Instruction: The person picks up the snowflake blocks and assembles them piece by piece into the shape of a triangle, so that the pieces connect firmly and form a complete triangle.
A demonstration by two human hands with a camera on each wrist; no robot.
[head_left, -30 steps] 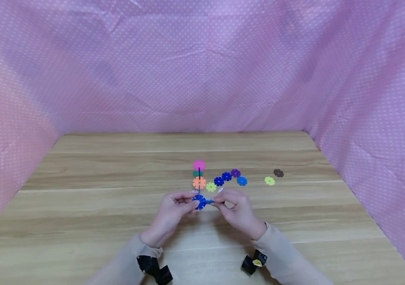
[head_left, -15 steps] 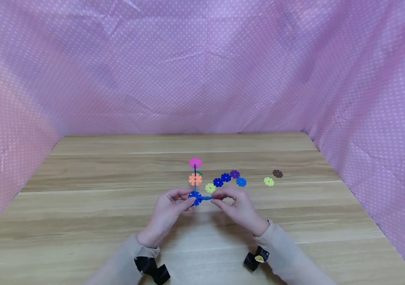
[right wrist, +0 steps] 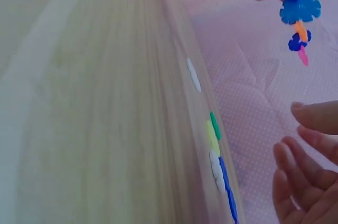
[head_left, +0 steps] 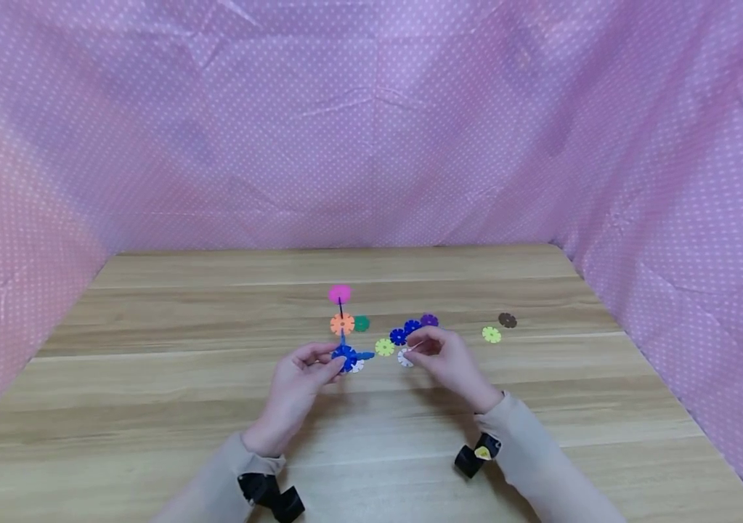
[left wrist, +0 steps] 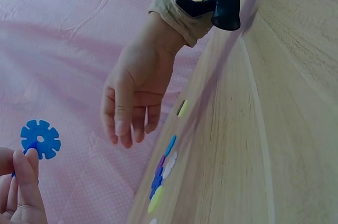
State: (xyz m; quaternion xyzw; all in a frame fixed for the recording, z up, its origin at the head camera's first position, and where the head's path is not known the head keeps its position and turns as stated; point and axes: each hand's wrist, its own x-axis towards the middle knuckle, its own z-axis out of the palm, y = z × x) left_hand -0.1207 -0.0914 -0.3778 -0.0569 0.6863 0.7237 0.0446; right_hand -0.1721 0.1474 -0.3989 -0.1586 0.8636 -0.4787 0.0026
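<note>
My left hand (head_left: 299, 381) pinches a dark blue notched disc (head_left: 343, 357), part of a chain of interlocking plastic discs held over the table. From it the chain runs away through a blue disc seen edge-on, an orange disc (head_left: 342, 324) and a dark blue one to a magenta disc (head_left: 340, 293) at the far end. A lighter blue disc (right wrist: 300, 9) is slotted into its right side. My right hand (head_left: 449, 363) hovers over the loose discs, fingers relaxed with nothing between them in the right wrist view. Under its fingertips, in the head view, lies a white disc (head_left: 404, 357).
Loose on the wooden table (head_left: 149, 407) lie a green disc (head_left: 361, 324), a lime disc (head_left: 384, 347), dark blue discs (head_left: 398, 336) and a purple disc (head_left: 430, 319). Farther right are another lime disc (head_left: 492, 335) and a brown disc (head_left: 507, 320). Pink dotted cloth surrounds the table.
My right hand has let go of the lighter blue disc on the chain's side and moved right. My left hand has carried the chain leftward, uncovering the green disc.
</note>
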